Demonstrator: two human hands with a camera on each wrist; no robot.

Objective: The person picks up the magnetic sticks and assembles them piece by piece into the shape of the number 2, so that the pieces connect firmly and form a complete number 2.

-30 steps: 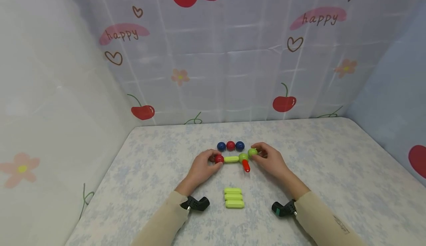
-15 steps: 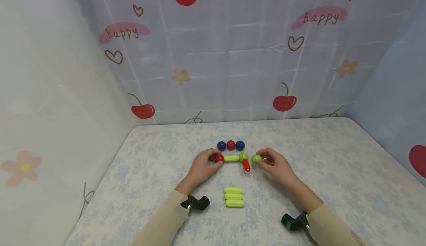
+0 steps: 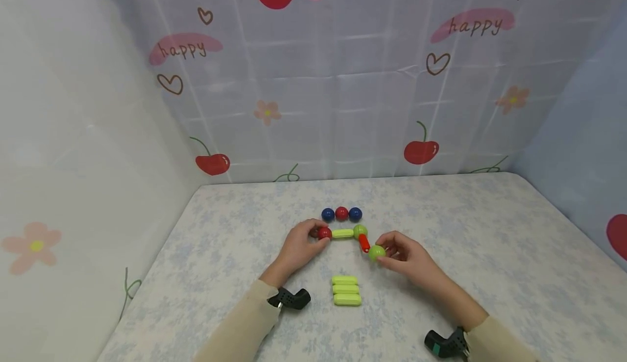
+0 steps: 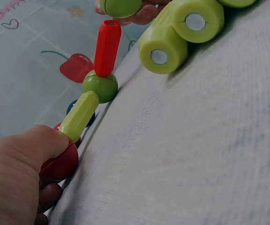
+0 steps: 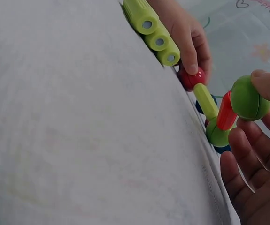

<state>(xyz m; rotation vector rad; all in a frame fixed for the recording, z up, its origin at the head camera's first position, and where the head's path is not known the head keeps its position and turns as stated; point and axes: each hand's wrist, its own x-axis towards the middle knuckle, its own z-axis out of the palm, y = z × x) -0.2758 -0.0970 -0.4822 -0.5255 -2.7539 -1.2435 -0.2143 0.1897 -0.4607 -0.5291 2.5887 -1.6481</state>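
Note:
My left hand (image 3: 298, 245) grips a red ball (image 4: 62, 164) that ends a yellow-green stick (image 4: 80, 116). At the stick's other end sits a green ball (image 4: 101, 87) on the table. From that ball a red stick (image 4: 107, 48) slants up toward me, its tip free of the table. In my right hand (image 3: 409, 258) another green ball (image 5: 249, 98) is pinched between thumb and fingers, close to the red stick's tip. In the left wrist view a small gap shows between that tip and the held ball.
Behind the joined pieces, a red ball (image 3: 342, 213) stands in a row between two blue balls, one being the left blue ball (image 3: 327, 214). Nearer me, three loose yellow-green sticks (image 3: 345, 289) lie side by side on the cloth-covered table (image 3: 220, 215).
My right hand has carried its green ball from beside the other green ball toward me, to the tip of the red stick. My left hand stays in place on the red ball.

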